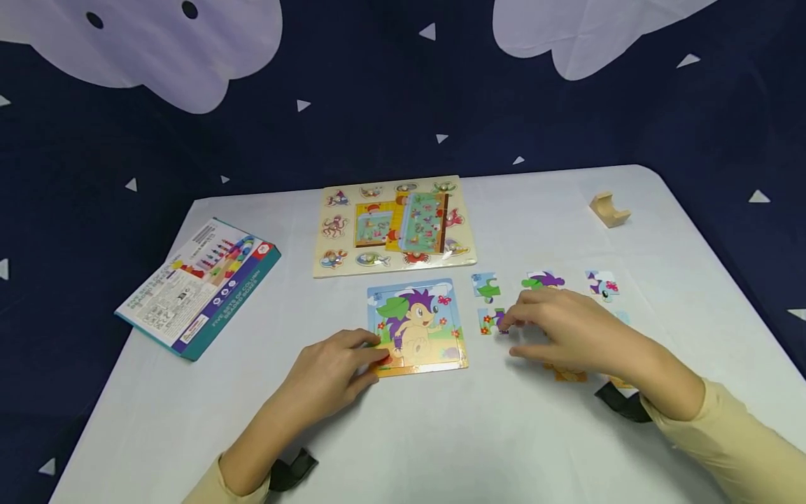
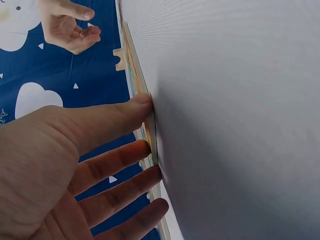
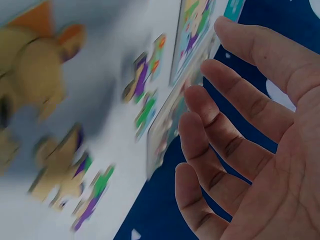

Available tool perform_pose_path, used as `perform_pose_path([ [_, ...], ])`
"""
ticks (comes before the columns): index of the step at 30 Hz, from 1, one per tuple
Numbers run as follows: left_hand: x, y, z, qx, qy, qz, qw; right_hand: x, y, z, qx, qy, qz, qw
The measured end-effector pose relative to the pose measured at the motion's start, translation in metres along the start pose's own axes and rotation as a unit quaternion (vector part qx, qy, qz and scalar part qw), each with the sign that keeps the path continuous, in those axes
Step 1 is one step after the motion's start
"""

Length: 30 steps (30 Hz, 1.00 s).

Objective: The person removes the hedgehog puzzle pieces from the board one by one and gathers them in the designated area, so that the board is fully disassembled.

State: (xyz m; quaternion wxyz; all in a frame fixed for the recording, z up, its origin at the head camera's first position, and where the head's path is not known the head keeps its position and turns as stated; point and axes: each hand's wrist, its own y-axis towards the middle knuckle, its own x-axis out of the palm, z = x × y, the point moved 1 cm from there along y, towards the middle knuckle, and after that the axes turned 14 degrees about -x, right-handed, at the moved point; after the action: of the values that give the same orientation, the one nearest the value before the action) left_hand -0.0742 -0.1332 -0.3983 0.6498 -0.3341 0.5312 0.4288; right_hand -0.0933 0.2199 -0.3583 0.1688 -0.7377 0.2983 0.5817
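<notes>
A square puzzle board (image 1: 434, 367) with a purple-haired hedgehog picture lies on the white table. My left hand (image 1: 334, 371) touches its lower left edge; the left wrist view shows the thumb and fairly straight fingers against the board's side. Right of the board, loose puzzle pieces lie spread out: a green-leaf piece (image 1: 486, 287), a purple piece (image 1: 544, 280), a butterfly piece (image 1: 603, 285) and several others. Over them hovers my right hand (image 1: 567, 329), fingertips near a red-flower piece (image 1: 485, 322). Its relaxed fingers (image 3: 220, 130) hold nothing in the right wrist view. Some pieces are hidden beneath it.
Behind the board lies a sea-animal peg puzzle (image 1: 334, 262) with two picture cards (image 1: 425, 220) on it. A teal-edged box (image 1: 201, 287) sits at the left. At the back right stands a small wooden holder (image 1: 609, 208). A dark cloth with clouds hangs behind the table.
</notes>
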Motion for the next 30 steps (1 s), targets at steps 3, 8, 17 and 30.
perform_pose_path([
  [3, 0.0, 0.0, 0.0, -0.011, -0.01, -0.006, 0.9999, 0.003, 0.012, -0.005, -0.011, 0.004, -0.01, 1.0],
  [8, 0.0, 0.001, -0.003, -0.06, -0.035, -0.02, 0.9974, 0.01, 0.033, -0.015, -0.034, 0.009, -0.003, 0.999],
  [17, 0.002, 0.003, -0.008, -0.105, -0.075, -0.042, 0.9908, 0.028, 0.072, -0.038, -0.02, 0.024, -0.012, 0.999],
  [30, 0.002, 0.003, -0.011, -0.111, -0.075, -0.047, 0.9899, 0.054, 0.106, -0.061, -0.016, 0.079, -0.029, 0.996],
])
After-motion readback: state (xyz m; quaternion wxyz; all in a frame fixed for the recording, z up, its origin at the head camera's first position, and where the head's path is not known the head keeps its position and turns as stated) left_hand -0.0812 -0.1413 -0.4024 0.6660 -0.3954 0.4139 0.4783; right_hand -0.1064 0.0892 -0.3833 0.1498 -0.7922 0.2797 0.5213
